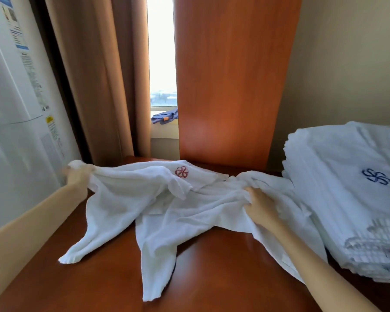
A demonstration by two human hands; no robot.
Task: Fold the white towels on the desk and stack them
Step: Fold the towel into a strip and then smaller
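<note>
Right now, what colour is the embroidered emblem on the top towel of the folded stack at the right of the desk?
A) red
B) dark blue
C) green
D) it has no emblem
B: the top of the folded stack shows a dark blue emblem; the red emblem is on the loose towels gripped by the left hand and the right hand.

Daylight from the overexposed window (161, 52) glares on the desk (223, 266); the edges bow, slightly soft.
</note>
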